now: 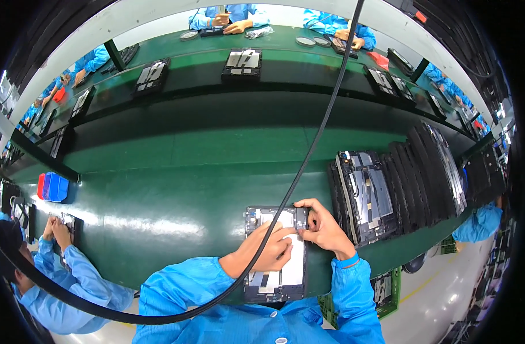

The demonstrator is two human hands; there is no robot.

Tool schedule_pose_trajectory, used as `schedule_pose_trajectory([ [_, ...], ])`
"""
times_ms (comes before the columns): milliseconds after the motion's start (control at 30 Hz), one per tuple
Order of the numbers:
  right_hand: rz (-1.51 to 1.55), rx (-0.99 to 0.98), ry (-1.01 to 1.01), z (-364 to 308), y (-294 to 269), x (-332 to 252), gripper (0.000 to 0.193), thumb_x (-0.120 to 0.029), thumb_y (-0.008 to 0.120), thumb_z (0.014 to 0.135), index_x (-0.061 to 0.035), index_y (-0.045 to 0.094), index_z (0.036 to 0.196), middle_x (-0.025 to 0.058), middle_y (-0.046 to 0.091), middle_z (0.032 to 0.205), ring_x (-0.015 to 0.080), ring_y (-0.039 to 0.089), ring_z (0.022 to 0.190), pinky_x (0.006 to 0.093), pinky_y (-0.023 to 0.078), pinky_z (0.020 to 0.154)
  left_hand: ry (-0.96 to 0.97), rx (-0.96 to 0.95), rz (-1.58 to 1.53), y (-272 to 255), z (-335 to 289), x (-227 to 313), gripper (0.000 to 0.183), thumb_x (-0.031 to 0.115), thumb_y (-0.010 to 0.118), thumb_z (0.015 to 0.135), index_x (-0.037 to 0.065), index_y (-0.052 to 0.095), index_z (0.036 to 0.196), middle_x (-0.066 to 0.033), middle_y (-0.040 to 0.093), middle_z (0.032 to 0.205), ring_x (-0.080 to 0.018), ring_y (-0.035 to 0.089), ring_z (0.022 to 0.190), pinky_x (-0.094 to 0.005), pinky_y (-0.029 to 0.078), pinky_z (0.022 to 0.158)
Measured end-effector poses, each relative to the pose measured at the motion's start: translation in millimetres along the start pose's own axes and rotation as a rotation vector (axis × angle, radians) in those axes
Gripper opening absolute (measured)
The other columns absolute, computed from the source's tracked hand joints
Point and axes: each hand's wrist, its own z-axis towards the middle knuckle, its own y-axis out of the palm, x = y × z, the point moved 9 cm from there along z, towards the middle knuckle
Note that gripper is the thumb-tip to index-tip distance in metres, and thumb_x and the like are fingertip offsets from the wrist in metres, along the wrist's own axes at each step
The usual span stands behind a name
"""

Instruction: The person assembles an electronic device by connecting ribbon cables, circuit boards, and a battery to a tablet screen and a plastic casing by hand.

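Note:
An opened tablet (294, 264) lies on the green bench right in front of me, its silver-white battery area and black circuit parts bare. My left hand (265, 246) is over its upper half, fingers curled and fingertips together near the middle. Whatever those fingertips pinch, if anything, is too small to make out. At the upper right corner, my right hand (327, 229) grips the tablet's edge, index finger bent round the top and thumb on the inner side. A black cable crosses the picture in front of the left hand.
Several opened tablets (366, 195) in black holders stand in a row at the right. Blue and red bins (55, 187) sit at the left, near a co-worker's hands (57, 232). More tablets (242, 64) lie on the raised shelf ahead. A green crate (395, 289) is below the bench.

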Motion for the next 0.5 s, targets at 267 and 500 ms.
schedule_pose_trajectory([
  [267, 0.061, 0.001, -0.019, 4.6, 0.2, 9.0, 0.064, 0.006, 0.08, 0.083, -0.0076, 0.062, 0.143, -0.0003, 0.056, 0.12, 0.0063, 0.046, 0.081, 0.0234, 0.045, 0.071, -0.15, 0.242, -0.057, -38.6, -13.7, -24.6, 0.032, 0.02, 0.066, 0.09, 0.001, 0.075, 0.114, -0.0149, 0.075, 0.124, -0.035, 0.063, 0.104, -0.0475, 0.047, 0.095],
  [500, -0.307, 0.227, -0.479, -19.1, 7.3, -55.6, 0.027, -0.001, 0.077, 0.082, -0.0089, 0.077, 0.108, 0.0079, 0.065, 0.127, 0.0193, 0.057, 0.096, 0.0349, 0.051, 0.087, -0.087, 0.374, 0.116, -88.6, -91.4, -22.4, 0.02, 0.012, 0.067, 0.086, 0.006, 0.076, 0.103, -0.0078, 0.077, 0.103, -0.0307, 0.066, 0.091, -0.0459, 0.048, 0.086],
])
